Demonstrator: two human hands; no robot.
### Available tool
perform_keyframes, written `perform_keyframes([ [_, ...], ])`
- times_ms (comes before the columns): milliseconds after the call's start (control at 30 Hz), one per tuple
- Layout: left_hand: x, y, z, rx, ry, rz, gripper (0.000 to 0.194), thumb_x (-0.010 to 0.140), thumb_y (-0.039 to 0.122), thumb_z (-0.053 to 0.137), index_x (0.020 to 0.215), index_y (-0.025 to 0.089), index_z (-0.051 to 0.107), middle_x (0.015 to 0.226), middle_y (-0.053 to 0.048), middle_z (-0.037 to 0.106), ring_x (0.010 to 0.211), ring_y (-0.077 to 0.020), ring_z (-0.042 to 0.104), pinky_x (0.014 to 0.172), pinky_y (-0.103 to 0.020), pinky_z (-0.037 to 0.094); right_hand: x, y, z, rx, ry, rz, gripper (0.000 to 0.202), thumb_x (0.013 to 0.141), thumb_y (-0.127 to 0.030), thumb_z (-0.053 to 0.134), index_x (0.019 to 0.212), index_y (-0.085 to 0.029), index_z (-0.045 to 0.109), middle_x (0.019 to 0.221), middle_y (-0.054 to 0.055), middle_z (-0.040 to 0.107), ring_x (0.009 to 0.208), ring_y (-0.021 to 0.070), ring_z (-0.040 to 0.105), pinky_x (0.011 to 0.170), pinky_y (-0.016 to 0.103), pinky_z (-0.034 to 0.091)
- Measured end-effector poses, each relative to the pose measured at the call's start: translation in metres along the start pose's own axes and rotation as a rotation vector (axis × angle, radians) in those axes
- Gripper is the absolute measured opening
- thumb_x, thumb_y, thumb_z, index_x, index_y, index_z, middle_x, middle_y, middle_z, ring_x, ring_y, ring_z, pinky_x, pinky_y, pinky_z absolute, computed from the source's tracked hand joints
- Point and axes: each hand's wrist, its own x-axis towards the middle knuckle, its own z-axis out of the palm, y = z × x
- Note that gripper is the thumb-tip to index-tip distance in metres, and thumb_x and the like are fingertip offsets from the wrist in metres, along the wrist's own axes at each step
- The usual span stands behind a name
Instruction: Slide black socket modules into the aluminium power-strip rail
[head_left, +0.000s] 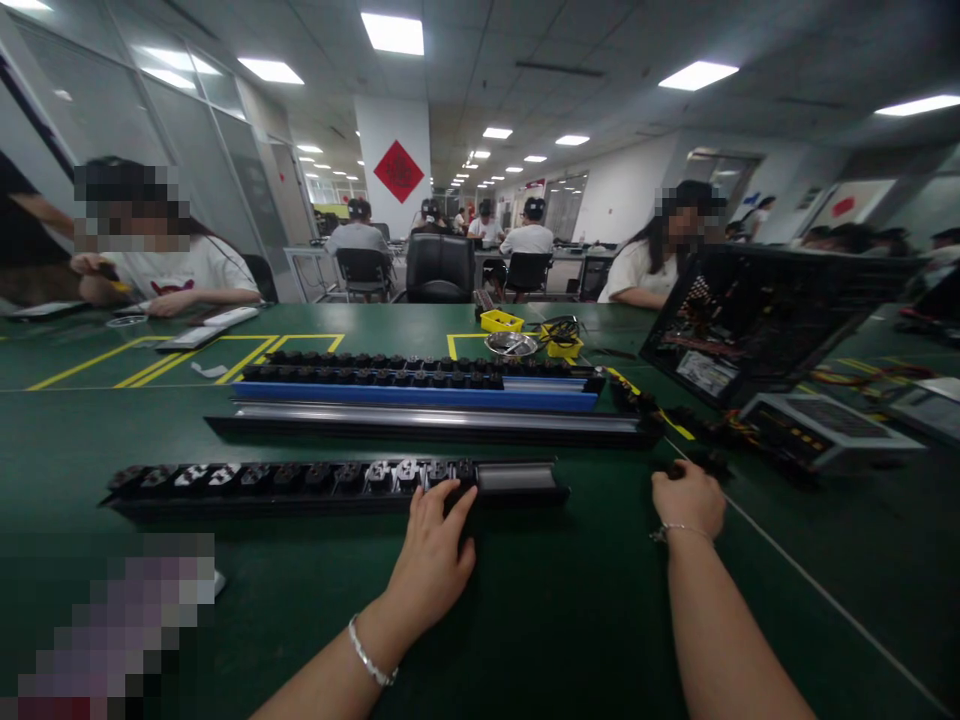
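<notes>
A black rail [315, 507] lies across the table in front of me, with a row of black socket modules [289, 476] set in its channel. Its right end is a bare grey stretch. My left hand [431, 555] rests its spread fingertips on the row's last modules, gripping nothing. Off to the right, my right hand [691, 500] is closed with bent fingers at a small black part, which they mostly hide. More loose black parts [637, 395] lie just beyond it.
Behind are another rail [435, 420] and a blue rail [420, 394] with modules. An open computer case [750, 320], a power supply [825, 430], a metal bowl [511, 344] and yellow bins [501, 321] stand farther off. Co-workers sit across the table.
</notes>
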Motion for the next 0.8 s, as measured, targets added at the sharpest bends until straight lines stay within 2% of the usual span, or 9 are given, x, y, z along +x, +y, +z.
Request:
perform_keyframes([
  [100,0.000,0.001,-0.002,0.008,0.009,-0.006,0.056,0.077,0.015,0.046,0.132,0.027,0.039,0.135,-0.008,0.035,0.130,-0.0272,0.030,0.107,-0.056,0.024,0.000,0.000,0.000,-0.003,-0.001,0.008,0.049,0.073,-0.037,0.048,0.117,-0.016,0.057,0.116,0.018,0.053,0.106,0.0350,0.049,0.083,0.048,0.042],
  [167,-0.001,0.003,-0.003,0.018,0.012,0.001,0.057,0.077,0.014,0.046,0.132,0.028,0.039,0.136,-0.007,0.036,0.129,-0.0269,0.032,0.107,-0.055,0.025,-0.006,-0.007,0.000,0.017,0.057,-0.030,0.050,0.074,-0.037,0.048,0.118,-0.016,0.056,0.119,0.019,0.051,0.110,0.0369,0.046,0.083,0.051,0.041],
  [200,-0.001,0.003,-0.003,0.026,0.021,-0.003,0.058,0.076,0.013,0.046,0.132,0.028,0.040,0.135,-0.006,0.037,0.129,-0.0267,0.032,0.107,-0.055,0.025,-0.013,-0.014,-0.001,0.043,0.112,-0.096,0.048,0.074,-0.036,0.047,0.116,-0.014,0.056,0.119,0.019,0.052,0.111,0.0362,0.046,0.084,0.052,0.040],
  [267,-0.002,0.005,-0.003,0.043,0.049,-0.004,0.059,0.075,0.011,0.046,0.131,0.027,0.041,0.134,-0.006,0.039,0.128,-0.0261,0.034,0.107,-0.054,0.027,-0.034,-0.034,-0.001,0.150,0.179,-0.352,0.041,0.077,-0.031,0.044,0.110,-0.012,0.058,0.112,0.017,0.057,0.109,0.0313,0.048,0.089,0.048,0.039],
  [333,-0.004,0.007,-0.002,0.054,0.068,-0.005,0.060,0.074,0.009,0.046,0.131,0.027,0.041,0.134,-0.007,0.041,0.127,-0.0256,0.035,0.107,-0.053,0.028,-0.067,-0.059,0.000,0.272,0.137,-0.648,0.036,0.080,-0.030,0.042,0.107,-0.013,0.059,0.108,0.014,0.060,0.104,0.0261,0.052,0.092,0.044,0.039],
  [433,-0.005,0.007,0.001,0.061,0.078,-0.013,0.064,0.071,0.006,0.045,0.131,0.026,0.041,0.134,-0.007,0.041,0.127,-0.0257,0.034,0.106,-0.053,0.029,-0.125,-0.094,0.003,0.360,-0.046,-0.979,0.036,0.083,-0.027,0.042,0.113,-0.014,0.057,0.112,0.011,0.061,0.110,0.0216,0.051,0.097,0.040,0.038],
  [500,-0.006,0.007,0.004,0.060,0.076,-0.006,0.065,0.069,0.005,0.046,0.130,0.026,0.042,0.133,-0.007,0.042,0.127,-0.0262,0.035,0.106,-0.054,0.029,-0.156,-0.110,0.006,0.373,-0.156,-1.089,0.037,0.084,-0.026,0.041,0.117,-0.015,0.055,0.118,0.009,0.059,0.114,0.0204,0.049,0.099,0.038,0.037],
  [600,-0.007,0.006,0.008,0.065,0.101,-0.001,0.062,0.068,0.006,0.046,0.127,0.023,0.045,0.132,-0.009,0.045,0.125,-0.0271,0.037,0.105,-0.053,0.031,-0.180,-0.119,0.011,0.373,-0.248,-1.102,0.036,0.087,-0.025,0.039,0.119,-0.017,0.055,0.118,0.007,0.060,0.111,0.0197,0.052,0.100,0.040,0.036],
  [800,-0.008,-0.003,0.018,0.074,0.153,0.027,0.064,0.064,0.008,0.048,0.126,0.023,0.047,0.130,-0.009,0.049,0.122,-0.0275,0.042,0.104,-0.052,0.034,-0.178,-0.118,0.022,0.382,-0.269,-1.050,0.033,0.089,-0.028,0.040,0.115,-0.020,0.057,0.114,0.005,0.063,0.105,0.0191,0.057,0.094,0.038,0.040],
])
